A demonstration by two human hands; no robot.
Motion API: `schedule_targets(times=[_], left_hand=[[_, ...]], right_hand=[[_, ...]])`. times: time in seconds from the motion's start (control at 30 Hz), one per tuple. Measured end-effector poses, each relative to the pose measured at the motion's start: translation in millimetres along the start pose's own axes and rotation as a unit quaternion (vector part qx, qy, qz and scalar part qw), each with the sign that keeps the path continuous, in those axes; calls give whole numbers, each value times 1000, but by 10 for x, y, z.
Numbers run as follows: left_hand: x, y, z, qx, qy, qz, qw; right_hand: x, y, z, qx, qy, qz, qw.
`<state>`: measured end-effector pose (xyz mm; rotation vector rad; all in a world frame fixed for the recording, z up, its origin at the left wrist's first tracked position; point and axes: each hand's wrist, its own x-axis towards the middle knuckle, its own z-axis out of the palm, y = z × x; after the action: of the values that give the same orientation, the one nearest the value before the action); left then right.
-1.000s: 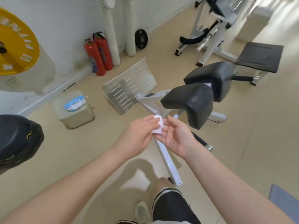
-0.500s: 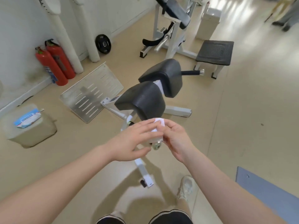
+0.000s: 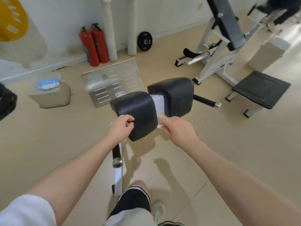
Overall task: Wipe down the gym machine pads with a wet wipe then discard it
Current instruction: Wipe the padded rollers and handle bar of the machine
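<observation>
Right hand [image 3: 178,130] pinched wet wipe [image 3: 160,126]; left hand [image 3: 121,128] fingers curled, empty, at centre-frame near pad [image 3: 138,111]. Risk: loose pinch drops wipe.

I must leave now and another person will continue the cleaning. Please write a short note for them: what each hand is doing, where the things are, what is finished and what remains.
Left hand: fingers curled, at the left edge of the near pad; it seems to hold nothing, though a small white bit shows beside it.
Right hand: pinches the white wet wipe at the near pad's right side.
Far pad stands just behind; the wipes pack lies on a beige box to the left.
Done: wipe is in hand.
Left: no wiping is visible yet, so wipe both pads, then discard the wipe.
</observation>
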<state>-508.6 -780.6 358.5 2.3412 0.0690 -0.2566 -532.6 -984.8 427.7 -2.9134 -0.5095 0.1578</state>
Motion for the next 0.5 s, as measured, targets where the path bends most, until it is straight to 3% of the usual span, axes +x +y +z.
schedule_targets(times=[0.2, 0.3, 0.5], left_hand=[[604, -112, 10, -20, 62, -50, 997], [1025, -267, -31, -35, 85, -104, 990], [1737, -593, -234, -16, -1, -208, 978]], right_hand=[[849, 111, 138, 117, -26, 25, 992], [1327, 130, 222, 149, -55, -5, 987], [2376, 82, 301, 170, -91, -29, 981]])
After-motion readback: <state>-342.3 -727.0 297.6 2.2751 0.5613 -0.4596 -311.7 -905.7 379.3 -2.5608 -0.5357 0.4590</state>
